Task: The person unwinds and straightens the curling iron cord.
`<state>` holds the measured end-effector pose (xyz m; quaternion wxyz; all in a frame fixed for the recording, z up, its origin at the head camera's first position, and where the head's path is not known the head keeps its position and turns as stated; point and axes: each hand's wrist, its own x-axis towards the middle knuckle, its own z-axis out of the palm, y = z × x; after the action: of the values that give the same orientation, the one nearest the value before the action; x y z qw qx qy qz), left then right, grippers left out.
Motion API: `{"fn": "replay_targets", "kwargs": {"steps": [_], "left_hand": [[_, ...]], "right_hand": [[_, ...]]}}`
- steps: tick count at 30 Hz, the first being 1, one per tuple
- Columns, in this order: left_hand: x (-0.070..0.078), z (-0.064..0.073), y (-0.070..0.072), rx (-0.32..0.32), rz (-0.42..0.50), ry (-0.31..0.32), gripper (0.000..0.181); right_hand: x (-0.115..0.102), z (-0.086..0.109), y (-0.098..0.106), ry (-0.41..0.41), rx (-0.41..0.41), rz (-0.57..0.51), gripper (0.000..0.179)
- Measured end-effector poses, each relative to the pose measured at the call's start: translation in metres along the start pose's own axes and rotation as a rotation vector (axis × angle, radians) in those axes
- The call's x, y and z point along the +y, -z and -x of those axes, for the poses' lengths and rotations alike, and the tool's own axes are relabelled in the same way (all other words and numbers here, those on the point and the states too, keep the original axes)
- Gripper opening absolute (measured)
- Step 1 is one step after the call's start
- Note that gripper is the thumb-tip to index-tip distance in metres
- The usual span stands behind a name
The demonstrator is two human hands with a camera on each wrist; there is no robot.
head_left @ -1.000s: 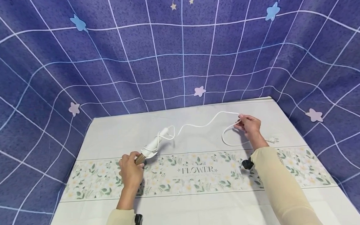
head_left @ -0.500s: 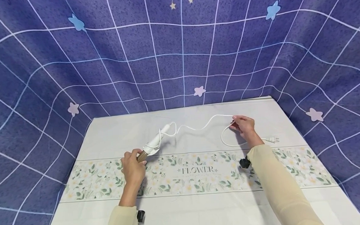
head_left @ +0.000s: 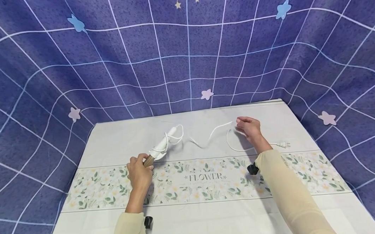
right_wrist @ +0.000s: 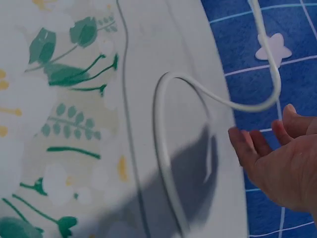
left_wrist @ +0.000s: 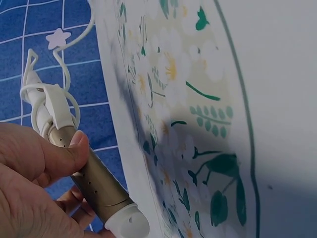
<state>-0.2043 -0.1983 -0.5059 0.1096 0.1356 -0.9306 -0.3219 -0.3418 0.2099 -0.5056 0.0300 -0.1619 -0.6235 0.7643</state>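
Cord: we are seeing the white cord hanging loose near the right hand; half a second ago those fingers were pinching it, and now its middle stretch is dipping lower toward the worktop.
Right hand: its fingers are parting and holding nothing that we can see; in its wrist view the cord is passing just beside the fingertips, apart from them.
Left hand: the left hand is gripping the curler by its brown barrel, thumb on top and fingers curling beneath, much as it was doing a moment ago.
Meaning: we are judging that the far length of cord is being let go, while the grip on the curler is staying secure; some cord is still winding round the white handle.
Curler: it is lying in and beyond the left hand, its handle slanting away and toward the right; the white tip is sticking out on the other side of the fingers. The right hand is staying well apart from it.
Plug: the plug is resting on the worktop, to the right of the right hand.
Unclear: we are losing the cord near the handle's loop, where it is blurring into the white.
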Motion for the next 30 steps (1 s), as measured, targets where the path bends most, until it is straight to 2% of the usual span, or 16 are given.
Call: {"fn": "replay_targets", "kwargs": {"steps": [7, 11, 18, 30], "left_hand": [[0.003, -0.001, -0.002, 0.016, 0.011, -0.011, 0.041], [0.005, 0.0, -0.003, 0.026, 0.02, -0.015, 0.039], [0.006, 0.001, -0.004, 0.035, 0.021, -0.008, 0.04], [0.01, 0.0, -0.002, 0.029, 0.044, -0.003, 0.041]], "right_hand": [[-0.016, 0.016, -0.011, 0.142, 0.1, 0.184, 0.028], [-0.019, 0.026, -0.017, 0.159, 0.082, 0.193, 0.024], [-0.009, 0.046, -0.03, 0.12, 0.001, 0.218, 0.025], [0.016, 0.073, -0.058, -0.014, -0.163, 0.279, 0.03]]}}
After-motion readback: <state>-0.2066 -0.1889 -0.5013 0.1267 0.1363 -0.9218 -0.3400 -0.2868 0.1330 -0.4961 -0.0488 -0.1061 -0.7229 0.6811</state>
